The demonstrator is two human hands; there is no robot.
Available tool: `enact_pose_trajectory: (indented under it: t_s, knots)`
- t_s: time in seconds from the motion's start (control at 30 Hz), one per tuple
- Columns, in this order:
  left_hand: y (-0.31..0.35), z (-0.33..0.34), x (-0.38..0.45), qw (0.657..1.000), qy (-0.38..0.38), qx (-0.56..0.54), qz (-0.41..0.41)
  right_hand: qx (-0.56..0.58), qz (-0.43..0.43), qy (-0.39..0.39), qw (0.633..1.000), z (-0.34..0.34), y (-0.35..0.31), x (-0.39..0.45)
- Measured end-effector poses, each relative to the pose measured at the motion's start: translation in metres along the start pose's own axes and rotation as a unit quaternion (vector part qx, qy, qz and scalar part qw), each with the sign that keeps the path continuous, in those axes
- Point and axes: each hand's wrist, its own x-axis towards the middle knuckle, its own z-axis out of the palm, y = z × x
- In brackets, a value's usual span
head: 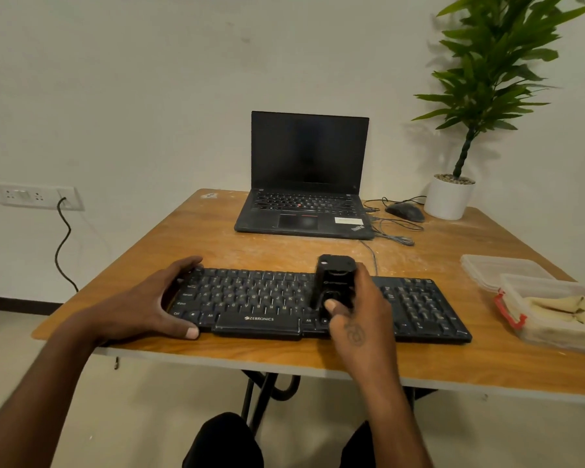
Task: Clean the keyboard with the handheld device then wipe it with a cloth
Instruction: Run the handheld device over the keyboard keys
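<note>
A black keyboard (257, 298) lies along the near edge of the wooden table (217, 238). My left hand (156, 302) grips its left end, thumb on the front edge and fingers over the back. My right hand (358, 315) holds a black handheld device (335, 275) upright on the keys right of the keyboard's middle, with the thumb on the device's face. A yellowish cloth (561, 309) lies in a clear plastic box (551, 332) at the right edge of the table.
An open black laptop (304, 197) stands at the back of the table, with a mouse (404, 211) and loose cables to its right. A white potted plant (448, 197) sits in the back right corner. The box's lid (497, 268) lies behind the box.
</note>
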Motion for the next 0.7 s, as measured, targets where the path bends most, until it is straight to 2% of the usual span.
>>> enact_pose_trajectory:
  t_s: [0.13,0.4,0.6,0.7]
  knots:
    - [-0.003,-0.001,0.000,1.000,0.000,0.006,0.001,-0.014,0.026,0.041,0.999,-0.010,0.002,0.003]
    - [-0.007,-0.002,-0.001,1.000,-0.001,0.004,0.003,-0.029,-0.031,-0.043,0.998,0.024,-0.012,-0.006]
    - [-0.006,-0.003,-0.001,1.000,-0.012,-0.004,0.003,-0.021,-0.007,-0.009,1.000,0.010,-0.006,-0.003]
    - [-0.006,-0.003,-0.002,1.000,-0.012,-0.001,0.009,-0.025,-0.016,-0.032,0.999,0.025,-0.017,-0.005]
